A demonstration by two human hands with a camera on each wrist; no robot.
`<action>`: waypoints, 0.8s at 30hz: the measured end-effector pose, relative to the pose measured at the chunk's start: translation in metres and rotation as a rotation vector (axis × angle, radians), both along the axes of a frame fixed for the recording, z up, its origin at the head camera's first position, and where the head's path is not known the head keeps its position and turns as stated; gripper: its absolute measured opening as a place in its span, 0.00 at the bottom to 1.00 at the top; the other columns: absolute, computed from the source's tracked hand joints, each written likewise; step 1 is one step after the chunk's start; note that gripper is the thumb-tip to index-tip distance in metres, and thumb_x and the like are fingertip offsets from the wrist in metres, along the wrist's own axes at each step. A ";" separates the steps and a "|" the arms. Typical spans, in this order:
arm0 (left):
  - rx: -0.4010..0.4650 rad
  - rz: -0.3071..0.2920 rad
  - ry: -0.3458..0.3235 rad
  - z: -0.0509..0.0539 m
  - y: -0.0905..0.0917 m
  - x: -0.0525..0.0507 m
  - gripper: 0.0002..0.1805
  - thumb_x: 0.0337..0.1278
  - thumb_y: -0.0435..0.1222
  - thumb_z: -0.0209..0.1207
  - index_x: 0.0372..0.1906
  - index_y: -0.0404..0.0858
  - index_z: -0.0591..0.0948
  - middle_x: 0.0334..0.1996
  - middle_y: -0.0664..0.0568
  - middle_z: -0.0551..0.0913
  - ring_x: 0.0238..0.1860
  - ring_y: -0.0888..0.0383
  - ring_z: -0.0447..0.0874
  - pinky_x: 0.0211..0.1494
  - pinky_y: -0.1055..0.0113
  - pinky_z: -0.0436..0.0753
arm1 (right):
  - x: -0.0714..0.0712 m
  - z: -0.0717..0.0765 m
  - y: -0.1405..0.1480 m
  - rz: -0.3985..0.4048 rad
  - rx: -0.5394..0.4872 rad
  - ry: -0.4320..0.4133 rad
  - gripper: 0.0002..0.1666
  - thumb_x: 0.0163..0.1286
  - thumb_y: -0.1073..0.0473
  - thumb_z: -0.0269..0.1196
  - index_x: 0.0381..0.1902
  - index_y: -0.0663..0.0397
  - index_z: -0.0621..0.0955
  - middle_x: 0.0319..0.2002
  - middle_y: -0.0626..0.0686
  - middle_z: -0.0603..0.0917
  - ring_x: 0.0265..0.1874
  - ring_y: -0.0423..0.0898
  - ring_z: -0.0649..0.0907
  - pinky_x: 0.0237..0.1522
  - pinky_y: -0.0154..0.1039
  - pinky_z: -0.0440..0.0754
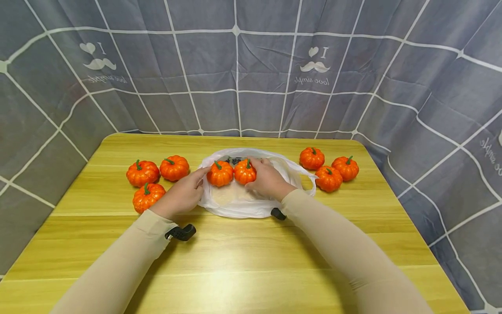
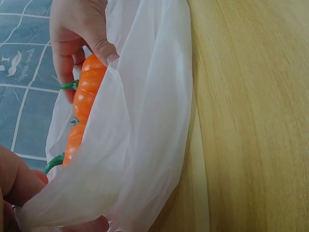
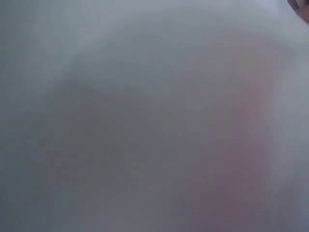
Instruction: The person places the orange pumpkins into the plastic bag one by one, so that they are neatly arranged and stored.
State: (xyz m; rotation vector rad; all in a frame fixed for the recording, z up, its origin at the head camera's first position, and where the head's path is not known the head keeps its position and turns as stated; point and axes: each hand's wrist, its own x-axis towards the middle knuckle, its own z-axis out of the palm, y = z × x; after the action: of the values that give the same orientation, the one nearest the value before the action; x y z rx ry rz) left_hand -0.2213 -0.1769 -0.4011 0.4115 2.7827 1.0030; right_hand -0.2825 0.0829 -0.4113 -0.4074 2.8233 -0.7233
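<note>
A grey, white-lined curtain (image 1: 266, 74) stands behind a wood-grain table (image 1: 219, 261), on which a white plastic bag (image 1: 235, 211) lies spread. Within the bag's rim, the inner-right pumpkin (image 1: 244, 173) sits just left of the right hand (image 1: 268, 176), which grips it. Beside it, in a left-to-right row, is the inner-left pumpkin (image 1: 220, 173), nearer the left hand (image 1: 184, 192); whether those fingers pinch it, pinch the rim or merely touch cannot be told. Three pumpkins (image 1: 175, 168) rest left of the bag, another three (image 1: 328, 179) right.
</note>
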 end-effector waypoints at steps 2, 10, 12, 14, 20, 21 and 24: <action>0.001 0.001 0.000 0.000 0.000 0.000 0.33 0.78 0.31 0.41 0.84 0.39 0.59 0.82 0.38 0.62 0.83 0.38 0.57 0.84 0.39 0.59 | 0.000 -0.001 0.000 0.001 0.002 -0.001 0.61 0.62 0.52 0.79 0.85 0.43 0.57 0.74 0.66 0.66 0.71 0.62 0.74 0.75 0.56 0.74; 0.010 0.005 -0.003 -0.001 0.000 0.000 0.33 0.78 0.31 0.41 0.84 0.39 0.59 0.82 0.38 0.61 0.83 0.39 0.57 0.84 0.40 0.59 | -0.001 -0.003 0.002 0.003 -0.018 -0.008 0.61 0.62 0.51 0.79 0.85 0.46 0.58 0.76 0.65 0.65 0.72 0.62 0.74 0.77 0.55 0.72; 0.013 0.009 -0.007 -0.001 0.000 0.001 0.33 0.78 0.32 0.42 0.84 0.39 0.59 0.82 0.39 0.61 0.83 0.40 0.57 0.84 0.40 0.59 | 0.000 -0.004 0.003 -0.001 -0.029 -0.016 0.61 0.62 0.51 0.79 0.85 0.47 0.58 0.77 0.65 0.64 0.73 0.62 0.73 0.77 0.56 0.72; 0.015 0.011 -0.010 -0.001 0.000 0.001 0.33 0.78 0.32 0.42 0.84 0.39 0.59 0.82 0.39 0.61 0.83 0.40 0.56 0.84 0.41 0.59 | 0.000 -0.004 0.003 -0.011 -0.040 -0.027 0.61 0.62 0.51 0.79 0.85 0.46 0.57 0.78 0.65 0.62 0.73 0.62 0.73 0.77 0.57 0.71; 0.008 0.011 -0.002 -0.002 0.000 0.001 0.33 0.77 0.31 0.42 0.84 0.39 0.59 0.82 0.39 0.61 0.83 0.39 0.56 0.84 0.40 0.59 | -0.001 -0.004 0.005 -0.027 -0.050 -0.038 0.62 0.62 0.52 0.79 0.86 0.43 0.56 0.78 0.64 0.62 0.72 0.63 0.74 0.77 0.57 0.71; 0.007 0.011 0.000 -0.002 0.000 0.001 0.33 0.77 0.31 0.42 0.84 0.38 0.59 0.82 0.39 0.61 0.83 0.39 0.56 0.84 0.40 0.59 | -0.001 -0.004 0.005 -0.027 -0.051 -0.035 0.62 0.62 0.52 0.79 0.86 0.43 0.57 0.78 0.64 0.62 0.71 0.63 0.75 0.77 0.57 0.71; 0.007 0.012 0.001 -0.002 0.000 0.001 0.33 0.77 0.31 0.42 0.84 0.38 0.59 0.82 0.39 0.61 0.83 0.39 0.56 0.84 0.41 0.59 | -0.002 -0.005 0.005 -0.025 -0.057 -0.033 0.61 0.63 0.53 0.78 0.86 0.44 0.57 0.77 0.64 0.64 0.70 0.62 0.76 0.77 0.56 0.72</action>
State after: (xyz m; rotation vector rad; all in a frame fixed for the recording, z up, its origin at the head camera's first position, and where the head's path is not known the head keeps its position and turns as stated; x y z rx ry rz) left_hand -0.2202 -0.1766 -0.4029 0.3972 2.7859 1.0162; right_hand -0.2842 0.0882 -0.4162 -0.3660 2.7873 -0.8097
